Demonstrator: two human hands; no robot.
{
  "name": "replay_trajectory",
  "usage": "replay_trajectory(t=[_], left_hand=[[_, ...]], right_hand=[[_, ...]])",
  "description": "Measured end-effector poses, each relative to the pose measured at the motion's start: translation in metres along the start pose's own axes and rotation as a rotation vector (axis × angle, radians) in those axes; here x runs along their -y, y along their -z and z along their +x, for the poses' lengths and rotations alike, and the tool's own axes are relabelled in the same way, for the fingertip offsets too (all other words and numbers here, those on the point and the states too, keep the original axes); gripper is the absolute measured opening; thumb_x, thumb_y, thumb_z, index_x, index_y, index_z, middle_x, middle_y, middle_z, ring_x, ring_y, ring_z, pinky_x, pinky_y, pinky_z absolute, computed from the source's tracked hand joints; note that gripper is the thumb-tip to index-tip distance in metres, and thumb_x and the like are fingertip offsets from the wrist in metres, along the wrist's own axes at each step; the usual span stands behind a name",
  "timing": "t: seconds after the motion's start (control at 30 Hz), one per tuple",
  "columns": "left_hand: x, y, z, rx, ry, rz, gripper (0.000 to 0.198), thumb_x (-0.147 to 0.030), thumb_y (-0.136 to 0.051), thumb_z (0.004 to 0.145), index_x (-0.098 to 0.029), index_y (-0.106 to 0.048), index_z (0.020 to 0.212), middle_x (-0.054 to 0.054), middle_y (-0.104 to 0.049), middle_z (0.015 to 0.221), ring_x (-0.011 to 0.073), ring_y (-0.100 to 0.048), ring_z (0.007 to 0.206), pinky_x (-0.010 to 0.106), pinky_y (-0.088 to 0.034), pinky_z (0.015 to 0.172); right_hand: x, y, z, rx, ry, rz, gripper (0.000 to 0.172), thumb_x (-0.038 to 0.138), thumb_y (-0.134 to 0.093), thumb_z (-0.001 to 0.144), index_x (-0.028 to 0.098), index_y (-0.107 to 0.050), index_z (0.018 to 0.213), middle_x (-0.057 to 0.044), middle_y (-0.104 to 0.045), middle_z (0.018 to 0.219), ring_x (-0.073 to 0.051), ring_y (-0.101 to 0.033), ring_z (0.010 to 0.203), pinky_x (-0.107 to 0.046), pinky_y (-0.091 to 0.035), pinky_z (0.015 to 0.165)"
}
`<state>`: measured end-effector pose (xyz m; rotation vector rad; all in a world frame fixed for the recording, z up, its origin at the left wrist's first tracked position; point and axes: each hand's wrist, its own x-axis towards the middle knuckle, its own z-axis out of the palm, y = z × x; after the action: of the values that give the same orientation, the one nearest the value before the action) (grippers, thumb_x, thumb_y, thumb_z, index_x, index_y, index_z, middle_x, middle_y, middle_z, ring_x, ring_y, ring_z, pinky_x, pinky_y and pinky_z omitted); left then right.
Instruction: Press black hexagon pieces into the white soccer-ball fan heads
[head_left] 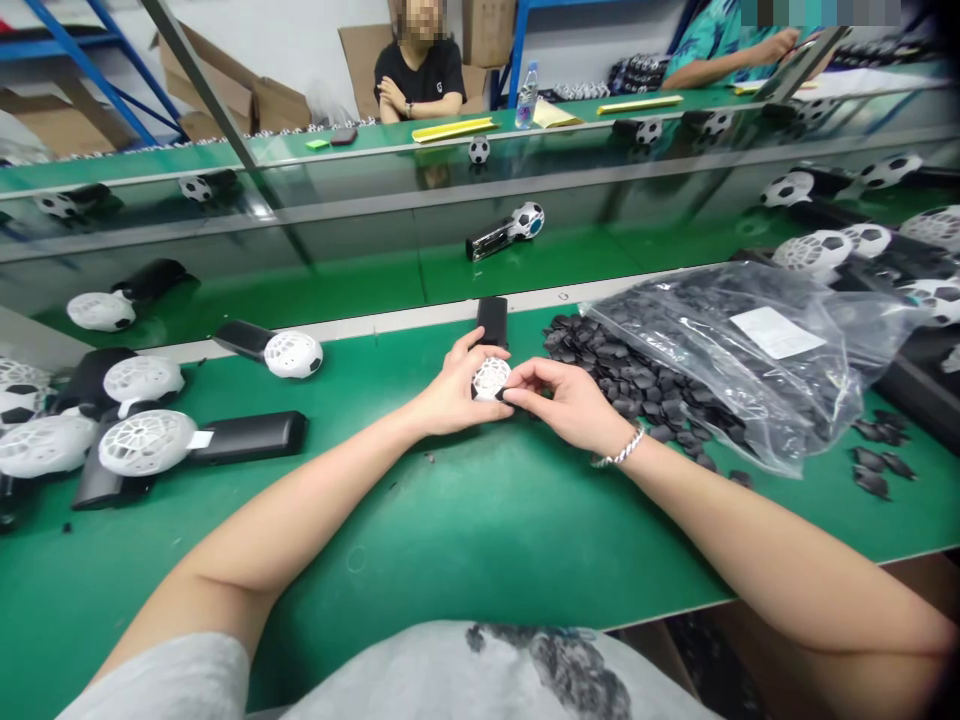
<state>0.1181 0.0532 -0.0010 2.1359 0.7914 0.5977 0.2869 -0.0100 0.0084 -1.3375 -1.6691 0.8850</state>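
My left hand (455,390) curls around the round white head of a handheld fan (492,378), whose openwork grille faces up. The fan's black handle (492,320) points away from me on the green table. At the right side of the head, my right hand (562,398) pinches a small black piece (504,395) against the rim; the fingertips hide most of it. Just beyond my right hand lies a heap of small black pieces (637,375), spilling from a clear plastic bag (780,370) with a white label.
White-headed fans with black handles (150,442) crowd the left side, and more (814,250) are piled at the right. A fan (527,220) lies on the green conveyor belt (337,262) ahead. Beyond it, a person in black (420,75) sits with folded arms near a water bottle (527,95).
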Motion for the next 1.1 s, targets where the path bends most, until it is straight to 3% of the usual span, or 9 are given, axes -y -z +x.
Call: replay_trajectory(t=[0.3, 0.67, 0.8, 0.87, 0.97, 1.03, 1.1], left_hand=[[0.000, 0.001, 0.002, 0.012, 0.030, -0.066, 0.055, -0.022, -0.069, 0.062, -0.023, -0.048, 0.113, 0.010, -0.023, 0.139, 0.0273, -0.015, 0.135, 0.048, -0.017, 0.108], [-0.006, -0.002, 0.002, -0.016, -0.045, 0.026, 0.050, -0.020, -0.066, 0.062, -0.024, -0.049, 0.109, 0.005, -0.046, 0.116, 0.0243, -0.035, 0.120, 0.046, -0.022, 0.106], [-0.004, 0.007, 0.004, 0.049, -0.075, 0.037, 0.050, -0.020, -0.064, 0.064, -0.023, -0.048, 0.111, 0.005, -0.045, 0.115, 0.0241, -0.036, 0.119, 0.045, -0.023, 0.106], [-0.002, 0.014, 0.005, 0.079, -0.067, 0.048, 0.052, -0.021, -0.065, 0.064, -0.023, -0.048, 0.114, 0.006, -0.040, 0.120, 0.0249, -0.033, 0.122, 0.044, -0.023, 0.107], [0.001, 0.018, 0.006, 0.007, 0.049, 0.088, 0.055, -0.030, -0.069, 0.064, -0.025, -0.049, 0.115, 0.007, -0.034, 0.119, 0.0277, -0.032, 0.121, 0.047, -0.023, 0.106], [0.003, 0.016, 0.006, -0.066, 0.108, 0.086, 0.055, -0.036, -0.070, 0.064, -0.026, -0.050, 0.114, 0.006, -0.036, 0.112, 0.0266, -0.037, 0.116, 0.047, -0.027, 0.103], [0.003, 0.012, 0.006, -0.108, 0.105, 0.071, 0.053, -0.035, -0.069, 0.065, -0.024, -0.050, 0.113, 0.005, -0.037, 0.107, 0.0242, -0.040, 0.112, 0.044, -0.030, 0.102]], right_hand=[[0.003, -0.002, 0.005, 0.005, -0.059, 0.068, 0.013, 0.026, -0.063, 0.069, 0.017, -0.054, 0.070, 0.003, -0.052, 0.063, -0.010, -0.045, 0.056, -0.025, -0.039, 0.055], [0.004, -0.008, 0.004, -0.046, -0.003, -0.023, 0.011, 0.024, -0.060, 0.070, 0.018, -0.052, 0.067, 0.002, -0.053, 0.066, -0.011, -0.049, 0.060, -0.026, -0.042, 0.058], [-0.002, 0.007, 0.011, -0.002, -0.031, 0.009, 0.015, 0.030, -0.061, 0.071, 0.017, -0.053, 0.069, 0.002, -0.055, 0.063, -0.012, -0.050, 0.058, -0.025, -0.041, 0.055], [-0.008, 0.025, 0.017, -0.097, -0.022, -0.113, 0.015, 0.031, -0.059, 0.074, 0.017, -0.057, 0.072, 0.000, -0.058, 0.066, -0.013, -0.051, 0.059, -0.026, -0.041, 0.057], [-0.020, 0.052, 0.023, -0.293, -0.014, -0.494, 0.009, 0.024, -0.058, 0.075, 0.017, -0.062, 0.073, -0.002, -0.060, 0.071, -0.014, -0.051, 0.062, -0.028, -0.041, 0.063], [-0.026, 0.062, 0.024, -0.281, -0.016, -0.691, 0.009, 0.022, -0.058, 0.077, 0.017, -0.065, 0.074, -0.004, -0.061, 0.075, -0.016, -0.053, 0.067, -0.029, -0.041, 0.065], [-0.030, 0.063, 0.023, -0.183, 0.017, -0.802, 0.012, 0.024, -0.058, 0.079, 0.018, -0.068, 0.080, -0.006, -0.062, 0.082, -0.018, -0.054, 0.075, -0.029, -0.041, 0.068]])
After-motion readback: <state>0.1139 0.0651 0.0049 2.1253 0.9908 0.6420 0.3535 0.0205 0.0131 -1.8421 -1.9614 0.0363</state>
